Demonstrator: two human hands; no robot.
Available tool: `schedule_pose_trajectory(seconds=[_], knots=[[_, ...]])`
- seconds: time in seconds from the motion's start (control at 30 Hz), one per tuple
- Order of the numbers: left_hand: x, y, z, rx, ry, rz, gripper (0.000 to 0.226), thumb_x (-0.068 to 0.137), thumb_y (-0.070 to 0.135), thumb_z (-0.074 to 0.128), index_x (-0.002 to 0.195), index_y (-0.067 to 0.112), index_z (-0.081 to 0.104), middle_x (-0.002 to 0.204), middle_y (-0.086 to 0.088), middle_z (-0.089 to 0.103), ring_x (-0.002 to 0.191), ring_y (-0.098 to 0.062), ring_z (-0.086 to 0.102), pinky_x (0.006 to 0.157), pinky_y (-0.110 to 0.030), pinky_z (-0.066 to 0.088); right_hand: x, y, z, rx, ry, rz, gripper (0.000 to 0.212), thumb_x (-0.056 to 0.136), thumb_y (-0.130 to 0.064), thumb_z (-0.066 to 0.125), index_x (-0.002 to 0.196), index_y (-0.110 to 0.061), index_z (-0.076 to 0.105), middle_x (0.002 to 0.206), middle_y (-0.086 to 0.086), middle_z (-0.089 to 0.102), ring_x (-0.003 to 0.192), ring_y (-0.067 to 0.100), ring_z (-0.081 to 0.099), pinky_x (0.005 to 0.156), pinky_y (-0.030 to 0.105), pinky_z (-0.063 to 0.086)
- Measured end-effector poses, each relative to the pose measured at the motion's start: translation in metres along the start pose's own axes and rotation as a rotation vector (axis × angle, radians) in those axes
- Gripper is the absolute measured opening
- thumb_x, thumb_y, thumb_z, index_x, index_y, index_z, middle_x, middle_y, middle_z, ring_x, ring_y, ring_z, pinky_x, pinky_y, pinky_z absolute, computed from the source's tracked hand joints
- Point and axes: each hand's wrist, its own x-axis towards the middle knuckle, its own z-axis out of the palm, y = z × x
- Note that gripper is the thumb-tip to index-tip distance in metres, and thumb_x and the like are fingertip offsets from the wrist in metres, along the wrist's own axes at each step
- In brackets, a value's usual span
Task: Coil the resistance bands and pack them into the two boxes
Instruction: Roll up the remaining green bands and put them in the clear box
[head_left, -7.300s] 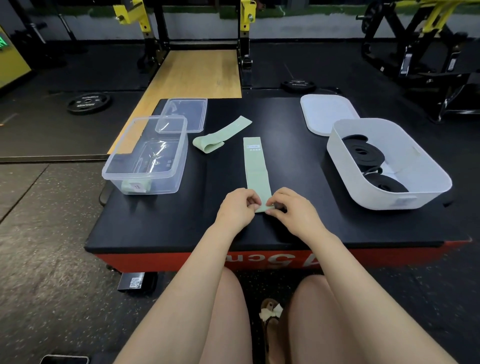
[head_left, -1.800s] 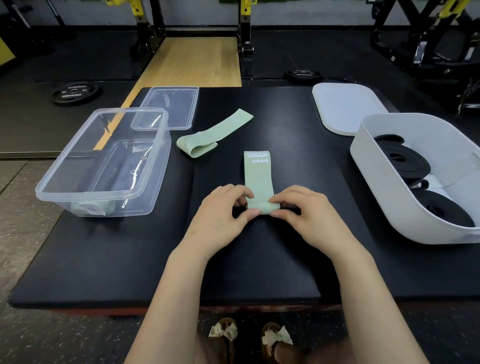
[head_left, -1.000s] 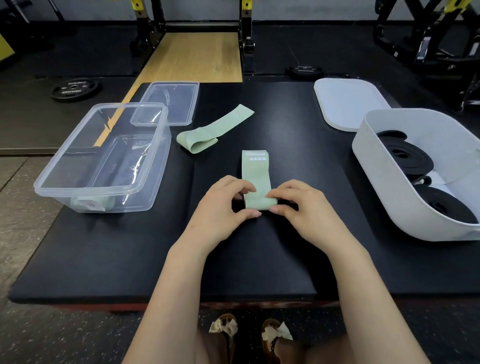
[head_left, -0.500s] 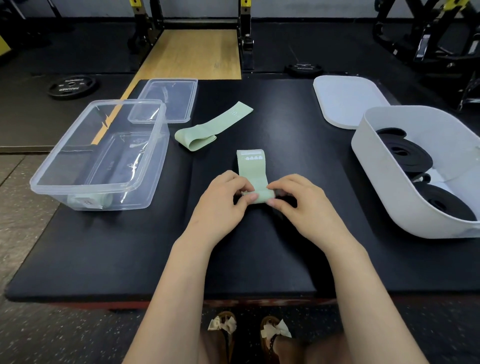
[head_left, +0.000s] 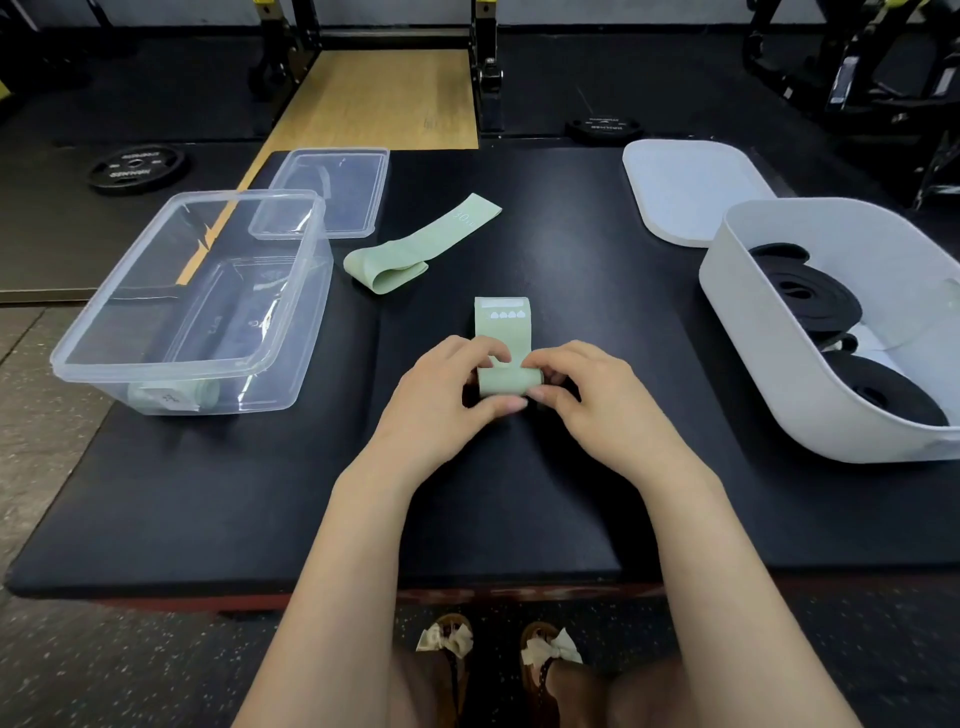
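Fingers of your left hand (head_left: 447, 402) and right hand (head_left: 587, 400) pinch the half-rolled green band (head_left: 505, 358); at 3 o'clock, white box (head_left: 779, 395) holds black coils (head_left: 810, 301).

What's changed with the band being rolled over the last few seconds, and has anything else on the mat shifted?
Both hands, left hand and right hand, have rolled the green band further away from the person; the coil is thicker and the flat tail shorter. The second green band, clear box, white box and both lids stayed put.
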Motion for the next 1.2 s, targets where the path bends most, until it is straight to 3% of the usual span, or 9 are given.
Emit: schedule_pose_trajectory(seconds=[0.07,0.23,0.5,0.73,0.9,1.07,1.2], knots=[[-0.001,-0.002,-0.001,0.038,-0.051,0.032,0.036,0.079,0.029,0.072,0.111,0.031,0.055,0.106,0.014,0.05,0.092,-0.007,0.047,0.09,-0.03,0.042,-0.001,0.0,-0.003,-0.015,-0.048,0.008,0.029,0.094,-0.019,0.057,0.122,-0.016,0.061,0.1,-0.001,0.056,0.099,0.016,0.052,0.089,0.028,0.041],[-0.002,-0.001,-0.003,0.002,-0.012,0.038,0.023,0.082,0.023,0.068,0.102,0.029,0.057,0.092,0.02,0.046,0.084,-0.004,0.048,0.082,-0.034,0.047,-0.001,0.003,-0.004,-0.076,-0.09,-0.013,0.028,0.096,-0.023,0.053,0.122,-0.015,0.062,0.101,0.0,0.058,0.101,0.018,0.05,0.098,0.036,0.037],[0.001,0.0,-0.001,0.004,0.021,0.047,0.016,0.087,0.02,0.063,0.103,0.02,0.062,0.094,0.019,0.045,0.084,-0.005,0.047,0.083,-0.03,0.045,-0.004,0.004,-0.002,0.068,0.057,-0.014,0.026,0.088,-0.024,0.065,0.114,-0.02,0.064,0.1,-0.011,0.054,0.091,0.005,0.056,0.083,0.015,0.041],[0.002,-0.001,-0.001,0.052,-0.007,0.042,0.014,0.091,0.027,0.057,0.102,0.022,0.063,0.095,0.013,0.049,0.088,-0.009,0.048,0.082,-0.032,0.044,-0.005,0.006,0.0,0.048,0.026,-0.071,0.026,0.081,-0.021,0.073,0.105,-0.023,0.063,0.097,-0.014,0.052,0.092,0.009,0.052,0.084,0.037,0.048],[0.001,0.0,-0.005,0.199,-0.025,0.044,0.019,0.093,0.037,0.051,0.103,0.027,0.063,0.093,0.013,0.053,0.092,-0.01,0.046,0.084,-0.03,0.04,-0.005,0.008,-0.001,0.067,-0.001,-0.085,0.024,0.084,-0.023,0.07,0.108,-0.022,0.066,0.101,-0.008,0.061,0.093,0.009,0.056,0.087,0.038,0.048],[-0.004,-0.004,-0.01,0.13,0.051,0.111,0.034,0.077,0.042,0.07,0.107,0.027,0.063,0.101,0.013,0.053,0.095,-0.012,0.049,0.086,-0.029,0.043,-0.004,0.009,-0.002,0.07,-0.041,-0.086,0.025,0.085,-0.022,0.069,0.11,-0.02,0.066,0.098,-0.004,0.06,0.094,0.014,0.056,0.089,0.038,0.047],[-0.007,-0.005,-0.013,0.176,0.004,0.213,0.037,0.071,0.031,0.079,0.104,0.023,0.064,0.097,0.018,0.053,0.089,-0.013,0.047,0.084,-0.031,0.043,-0.004,0.009,-0.004,0.029,-0.073,-0.099,0.022,0.087,-0.023,0.067,0.108,-0.021,0.066,0.092,-0.003,0.059,0.089,0.015,0.051,0.089,0.037,0.043]])
